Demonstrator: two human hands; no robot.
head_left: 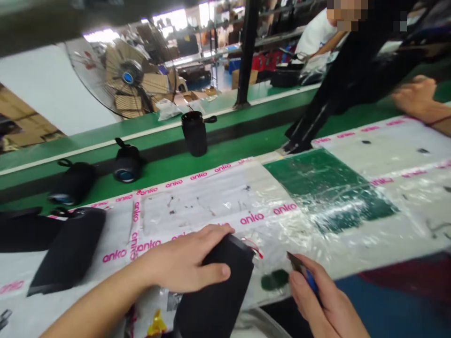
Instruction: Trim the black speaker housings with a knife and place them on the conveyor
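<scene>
The left hand (185,263) was clamped on a black speaker (220,293) over the near edge of the plastic-covered bench (298,232), apparently part-finished, covered but with red wires (260,255) loose, while the right hand (319,293) clasped a knife (299,267) clear of it

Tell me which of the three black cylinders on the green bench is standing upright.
The rightmost cylinder: its top faces up, while the middle cylinder and the leftmost cylinder lie on their sides, round ends toward the camera.

Left hand (185,260) palm-down, thumb splayed; right hand (319,298) curled, pinching.
</scene>
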